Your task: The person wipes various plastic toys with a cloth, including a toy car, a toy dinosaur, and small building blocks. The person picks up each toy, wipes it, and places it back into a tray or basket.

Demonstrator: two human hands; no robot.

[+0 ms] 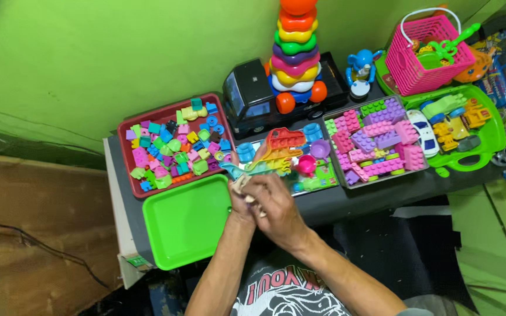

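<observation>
Both hands meet at the centre of the view, just above the near edge of the dark worktop (pixel 376 196). The right hand (pixel 279 208) lies over the left hand (pixel 242 202), and together they close around a small pale object (pixel 240 184) whose tip pokes out at the 11 o'clock side of the clasp; its exact kind cannot be told. Fingers of both hands are curled in on it, not released.

At 8 o'clock from the hands sits a bright green tray (pixel 185 222), touching the left wrist's side. At 10 o'clock lies a dark red tray (pixel 125 153) heaped with small coloured blocks (pixel 174 149). Directly at 12 o'clock, just beyond the fingers, is a shallow tray of rainbow-coloured plastic toys (pixel 282 149), and behind it a black toy truck (pixel 253 99) carries a stacking-ring tower (pixel 295 50). At 2 o'clock a grey tray (pixel 338 172) holds large pink and purple bricks (pixel 376 143). Further toward 2 o'clock a green tray of toy vehicles (pixel 490 137) rests, with a pink basket (pixel 428 55) behind it and a blue toy figure (pixel 361 70) beside that.
</observation>
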